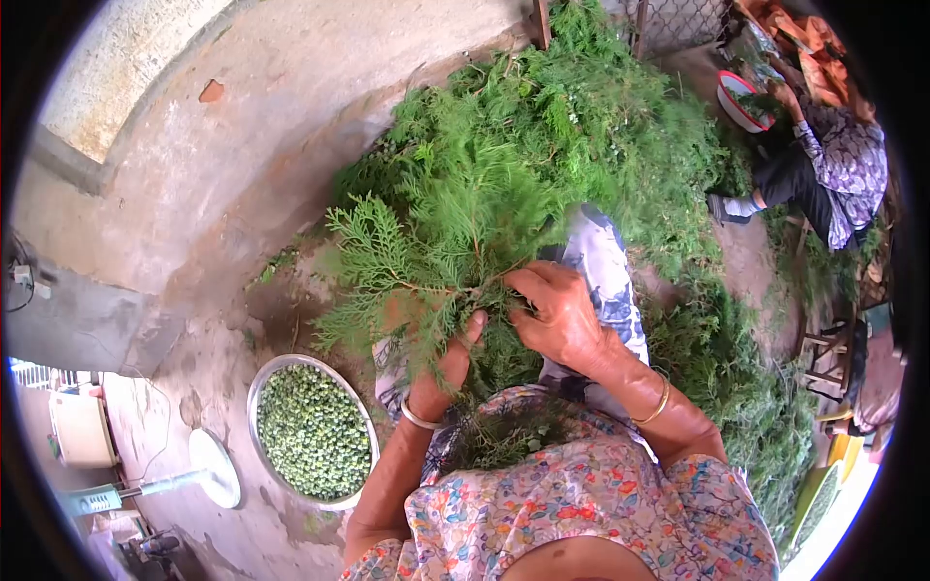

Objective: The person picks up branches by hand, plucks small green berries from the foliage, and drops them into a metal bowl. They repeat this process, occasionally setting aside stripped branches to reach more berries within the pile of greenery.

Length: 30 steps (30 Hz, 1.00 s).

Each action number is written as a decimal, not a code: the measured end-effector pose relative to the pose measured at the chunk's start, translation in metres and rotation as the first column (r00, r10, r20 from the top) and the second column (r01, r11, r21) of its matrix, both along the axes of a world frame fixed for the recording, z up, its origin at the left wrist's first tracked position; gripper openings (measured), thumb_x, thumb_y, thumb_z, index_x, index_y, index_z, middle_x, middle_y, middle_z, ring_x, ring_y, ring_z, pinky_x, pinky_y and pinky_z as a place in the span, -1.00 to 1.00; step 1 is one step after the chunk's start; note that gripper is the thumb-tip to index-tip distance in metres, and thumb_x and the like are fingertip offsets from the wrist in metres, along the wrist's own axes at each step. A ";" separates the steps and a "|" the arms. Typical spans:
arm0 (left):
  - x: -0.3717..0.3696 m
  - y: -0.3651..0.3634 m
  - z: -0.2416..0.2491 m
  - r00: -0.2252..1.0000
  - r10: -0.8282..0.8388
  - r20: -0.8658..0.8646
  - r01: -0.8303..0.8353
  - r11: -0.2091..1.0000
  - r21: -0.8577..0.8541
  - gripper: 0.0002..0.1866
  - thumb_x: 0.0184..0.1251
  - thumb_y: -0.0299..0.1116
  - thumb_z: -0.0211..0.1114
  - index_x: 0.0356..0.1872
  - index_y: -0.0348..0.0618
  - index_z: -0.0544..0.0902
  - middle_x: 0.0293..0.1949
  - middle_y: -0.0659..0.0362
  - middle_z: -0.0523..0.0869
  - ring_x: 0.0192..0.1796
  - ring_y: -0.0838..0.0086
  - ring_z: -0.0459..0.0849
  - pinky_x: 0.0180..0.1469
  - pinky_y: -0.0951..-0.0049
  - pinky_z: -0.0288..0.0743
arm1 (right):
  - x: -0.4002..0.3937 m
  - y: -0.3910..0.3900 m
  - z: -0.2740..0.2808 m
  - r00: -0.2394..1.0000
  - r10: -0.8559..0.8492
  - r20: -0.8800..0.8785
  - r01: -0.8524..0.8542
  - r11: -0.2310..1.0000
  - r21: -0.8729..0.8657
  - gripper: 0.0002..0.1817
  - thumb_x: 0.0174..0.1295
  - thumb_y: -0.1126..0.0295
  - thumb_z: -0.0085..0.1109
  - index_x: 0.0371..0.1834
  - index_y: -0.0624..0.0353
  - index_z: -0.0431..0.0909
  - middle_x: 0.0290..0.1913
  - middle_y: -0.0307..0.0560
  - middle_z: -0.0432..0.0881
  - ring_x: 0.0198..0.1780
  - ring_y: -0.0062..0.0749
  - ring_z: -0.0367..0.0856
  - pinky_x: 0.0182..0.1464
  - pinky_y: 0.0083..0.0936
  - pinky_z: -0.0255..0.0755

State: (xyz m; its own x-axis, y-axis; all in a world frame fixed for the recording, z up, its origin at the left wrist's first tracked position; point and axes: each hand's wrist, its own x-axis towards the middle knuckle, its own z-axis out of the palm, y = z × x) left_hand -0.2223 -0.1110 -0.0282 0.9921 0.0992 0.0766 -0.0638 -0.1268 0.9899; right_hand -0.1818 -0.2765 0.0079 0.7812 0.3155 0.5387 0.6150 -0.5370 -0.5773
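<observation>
My left hand [457, 356] is closed around the lower part of a leafy arborvitae branch [383, 257], whose flat green sprays fan out above and to the left; part of that hand is hidden by foliage. Close on the right, my right hand [557, 315] has its fingers bent in a pinch at the stems of the same branch, near its middle. Loose green bits [509, 436] lie in the lap on the flowered shirt. At the lower left stands a round metal basin [254, 426] full of small green cones [315, 431].
A large heap of cut arborvitae [581, 136] lies ahead against the wall, with more greenery [751, 407] along the right. Another person [843, 165] sits at the upper right by a red-rimmed white bowl [725, 102]. A standing fan [213, 470] is at the lower left.
</observation>
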 end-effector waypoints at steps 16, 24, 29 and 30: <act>-0.010 0.000 0.012 0.991 -0.065 -0.115 0.064 0.998 -0.009 -0.67 0.30 -0.23 0.26 -0.07 -0.27 0.55 -0.25 0.17 0.62 -0.36 0.51 0.54 -0.38 0.48 0.46 | 0.001 0.003 -0.001 0.945 0.044 -0.323 0.038 0.969 0.245 -0.74 -0.05 0.54 0.22 -0.22 0.24 0.59 -0.36 0.16 0.62 -0.33 0.06 0.61 -0.31 -0.31 0.51; -0.007 0.005 -0.012 0.985 -0.020 -0.172 0.027 0.999 0.042 -0.66 0.22 -0.27 0.32 -0.05 -0.24 0.59 -0.18 0.15 0.68 -0.13 0.37 0.58 -0.02 0.31 0.41 | -0.003 -0.003 -0.008 0.975 -0.003 -0.220 0.017 0.998 0.065 -0.75 -0.11 0.46 0.26 -0.34 0.34 0.52 -0.48 0.14 0.55 -0.43 0.03 0.57 -0.31 -0.21 0.46; -0.012 -0.001 0.010 0.986 -0.070 -0.152 0.058 0.995 -0.084 -0.67 0.21 -0.29 0.33 -0.04 -0.20 0.59 -0.16 0.18 0.68 -0.15 0.40 0.58 -0.04 0.34 0.43 | 0.004 -0.020 0.000 0.658 0.310 -0.686 -0.001 0.912 0.411 -0.72 -0.07 0.44 0.32 -0.32 0.37 0.52 -0.50 -0.08 0.56 -0.49 -0.44 0.49 -0.42 -0.49 0.36; -0.013 -0.002 0.015 0.991 -0.083 -0.104 0.075 0.994 -0.073 -0.66 0.20 -0.30 0.34 -0.02 -0.19 0.59 -0.14 0.19 0.67 -0.14 0.40 0.58 -0.04 0.34 0.43 | 0.004 -0.024 0.000 0.447 0.454 -0.771 0.085 0.837 0.541 -0.71 -0.06 0.43 0.34 -0.31 0.36 0.53 -0.49 -0.18 0.55 -0.47 -0.60 0.45 -0.45 -0.61 0.30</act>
State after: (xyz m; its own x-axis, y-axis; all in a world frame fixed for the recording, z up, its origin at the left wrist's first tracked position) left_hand -0.2351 -0.1130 -0.0130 0.9992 0.0214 -0.0346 0.0357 -0.0573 0.9977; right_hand -0.1776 -0.3001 0.0082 0.8557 0.4527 -0.2505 -0.2845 0.0072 -0.9587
